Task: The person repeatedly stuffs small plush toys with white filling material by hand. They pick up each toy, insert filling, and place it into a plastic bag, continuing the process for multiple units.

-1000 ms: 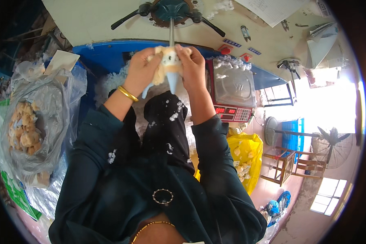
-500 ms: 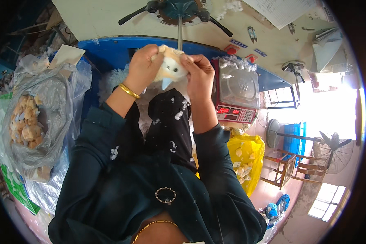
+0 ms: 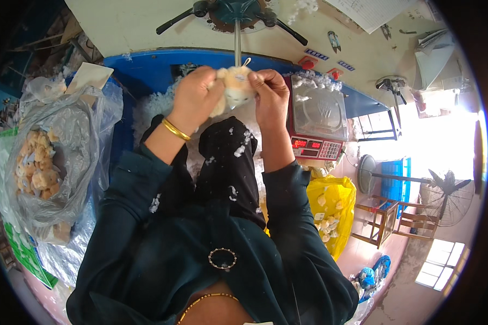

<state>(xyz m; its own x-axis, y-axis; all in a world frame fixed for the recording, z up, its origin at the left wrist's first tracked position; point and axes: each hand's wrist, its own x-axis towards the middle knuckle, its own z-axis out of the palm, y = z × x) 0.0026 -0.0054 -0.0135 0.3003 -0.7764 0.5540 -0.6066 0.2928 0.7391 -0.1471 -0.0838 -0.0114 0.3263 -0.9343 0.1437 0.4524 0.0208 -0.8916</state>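
A small cream and tan plush toy (image 3: pixel 237 86) with a hanging loop on top is held between my two hands at the tip of a thin metal tube (image 3: pixel 237 46). My left hand (image 3: pixel 199 93) grips its left side with curled fingers. On the other side, my right hand (image 3: pixel 271 97) pinches the fabric between thumb and fingers. The tube comes out of a dark machine head (image 3: pixel 237 15) with black handles. Whether the tube enters the toy is hidden. White stuffing fluff (image 3: pixel 156 108) lies in the blue trough (image 3: pixel 141 62) around my hands.
A clear plastic bag (image 3: pixel 76 189) of tan plush pieces stands at the left. A red digital scale (image 3: pixel 318 119) is close to my right hand, with a yellow bag (image 3: pixel 331 208) of plush pieces below it. Snips (image 3: pixel 334 40) lie on the bench (image 3: pixel 135 27).
The toy has been turned and tipped: its face now points lower and its hanging loop shows on top. Both hands keep hold, with the left hand's grip shifted.
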